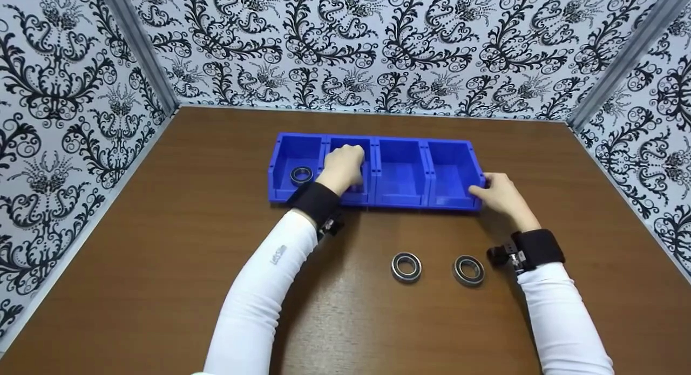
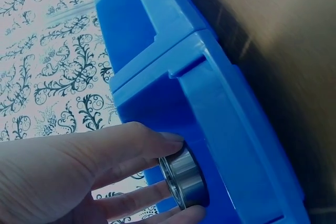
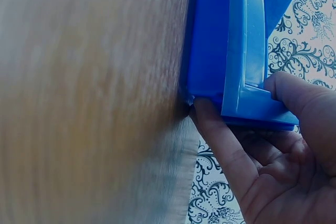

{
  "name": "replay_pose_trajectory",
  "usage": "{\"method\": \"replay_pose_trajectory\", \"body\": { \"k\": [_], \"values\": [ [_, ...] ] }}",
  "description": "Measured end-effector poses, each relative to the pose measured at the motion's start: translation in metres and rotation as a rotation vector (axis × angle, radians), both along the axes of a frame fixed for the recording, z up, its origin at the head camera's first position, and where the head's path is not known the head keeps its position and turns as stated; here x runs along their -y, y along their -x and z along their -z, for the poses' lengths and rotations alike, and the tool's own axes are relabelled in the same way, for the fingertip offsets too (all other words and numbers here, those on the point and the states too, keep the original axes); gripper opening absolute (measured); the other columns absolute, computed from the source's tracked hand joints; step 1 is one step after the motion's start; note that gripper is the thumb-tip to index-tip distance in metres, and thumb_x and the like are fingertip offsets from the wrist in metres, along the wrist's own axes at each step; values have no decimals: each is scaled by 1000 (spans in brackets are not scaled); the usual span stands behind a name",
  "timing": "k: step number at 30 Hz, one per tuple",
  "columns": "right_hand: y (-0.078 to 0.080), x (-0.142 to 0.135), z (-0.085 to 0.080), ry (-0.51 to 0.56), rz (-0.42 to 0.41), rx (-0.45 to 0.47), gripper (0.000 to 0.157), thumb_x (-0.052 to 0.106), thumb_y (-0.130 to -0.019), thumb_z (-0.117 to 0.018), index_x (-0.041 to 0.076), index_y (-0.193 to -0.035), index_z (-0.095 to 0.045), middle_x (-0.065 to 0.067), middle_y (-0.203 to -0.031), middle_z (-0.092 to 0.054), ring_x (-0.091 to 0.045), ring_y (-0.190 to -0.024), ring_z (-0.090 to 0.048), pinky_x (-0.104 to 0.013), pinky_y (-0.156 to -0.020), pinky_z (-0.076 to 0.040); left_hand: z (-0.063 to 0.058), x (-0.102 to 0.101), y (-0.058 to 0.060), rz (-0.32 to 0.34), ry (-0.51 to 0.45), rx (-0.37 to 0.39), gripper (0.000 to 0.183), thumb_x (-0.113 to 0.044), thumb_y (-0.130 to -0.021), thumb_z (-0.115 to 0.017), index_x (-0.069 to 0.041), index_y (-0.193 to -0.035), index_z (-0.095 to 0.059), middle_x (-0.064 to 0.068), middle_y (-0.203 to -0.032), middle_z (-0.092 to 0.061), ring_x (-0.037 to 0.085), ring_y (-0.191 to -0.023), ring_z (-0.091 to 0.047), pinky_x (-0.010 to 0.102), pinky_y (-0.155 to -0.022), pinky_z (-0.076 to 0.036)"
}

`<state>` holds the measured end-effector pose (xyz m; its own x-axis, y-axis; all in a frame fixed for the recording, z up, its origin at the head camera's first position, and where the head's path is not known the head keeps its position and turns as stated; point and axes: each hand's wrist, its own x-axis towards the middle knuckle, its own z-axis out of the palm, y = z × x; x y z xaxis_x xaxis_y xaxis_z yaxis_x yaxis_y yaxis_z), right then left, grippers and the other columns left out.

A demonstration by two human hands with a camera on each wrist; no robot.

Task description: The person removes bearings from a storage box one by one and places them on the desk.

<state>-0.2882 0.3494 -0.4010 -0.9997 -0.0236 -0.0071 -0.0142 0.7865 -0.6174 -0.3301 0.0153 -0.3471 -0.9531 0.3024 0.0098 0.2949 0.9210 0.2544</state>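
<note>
Placing a bearing (image 2: 190, 179) seems the step: left hand (image 1: 342, 167) pinches it in the second compartment (image 1: 336, 142) from the bin's (image 1: 402, 200) left; right hand (image 1: 501, 194) grips its right end. Next likely calls for releasing the bearing.

Blue four-compartment bin (image 1: 402, 201) stands on table (image 1: 351, 321).
One steel bearing (image 1: 293, 176) lies flat in its leftmost compartment; a second bearing (image 2: 190, 179), in the next, is pinched by the left hand (image 1: 343, 167); third bearing (image 1: 396, 268) and fourth bearing (image 1: 459, 272) lie in front.
</note>
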Motion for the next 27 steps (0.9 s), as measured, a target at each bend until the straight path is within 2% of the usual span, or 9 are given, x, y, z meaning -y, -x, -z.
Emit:
{"method": "replay_pose_trajectory", "body": {
  "k": [5,13,20,27],
  "values": [
    [0,0,0,12,-4,-2,44,13,-95,-60,-18,-126,-60,-18,-93,-74,1,-65,-55,-16,-59,-45,-5,0,-2,6,0,6,16,-5,-82,-74,-6,-99,-72,17,-118,-75,37,-109,-73,52,-90,-61],
    [-1,0,-1,-5,0,-3,45,14,-95,-60,-17,-127,-60,-22,-98,-74,-1,-67,-57,-15,-62,-46,-10,2,-4,4,1,2,22,-5,-82,-74,-6,-104,-75,17,-122,-75,38,-112,-72,52,-92,-61],
    [-1,0,-1,15,-12,-12,42,12,-94,-59,-17,-124,-61,-7,-82,-71,0,-62,-54,-18,-56,-44,-11,3,-4,8,-6,-11,23,-5,-83,-73,-6,-105,-76,19,-122,-75,40,-111,-72,54,-91,-60],
    [0,0,-1,16,-7,-8,42,11,-94,-60,-17,-126,-61,-7,-82,-71,0,-61,-55,-18,-55,-45,-13,4,-6,7,-7,-17,24,-4,-82,-73,-6,-106,-75,19,-122,-74,41,-111,-72,54,-91,-61]
  ]
}}
